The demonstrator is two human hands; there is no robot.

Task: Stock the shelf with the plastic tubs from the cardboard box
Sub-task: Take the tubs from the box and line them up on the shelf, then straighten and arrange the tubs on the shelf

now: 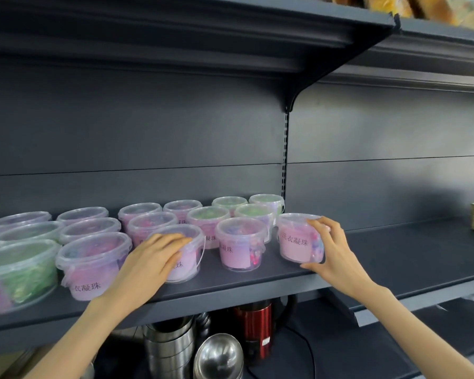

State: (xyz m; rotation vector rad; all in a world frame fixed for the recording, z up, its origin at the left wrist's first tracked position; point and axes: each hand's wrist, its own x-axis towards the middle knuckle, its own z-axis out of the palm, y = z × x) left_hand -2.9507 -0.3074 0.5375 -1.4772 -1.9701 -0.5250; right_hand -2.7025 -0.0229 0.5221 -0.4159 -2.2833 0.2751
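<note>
Your right hand (331,253) is gripping the end tub (296,242), thumb low and fingers at the lid, upright near the front edge of the shelf (394,250). Your left hand (148,261) curls over a pink tub (188,262), also at the shelf's front.
</note>
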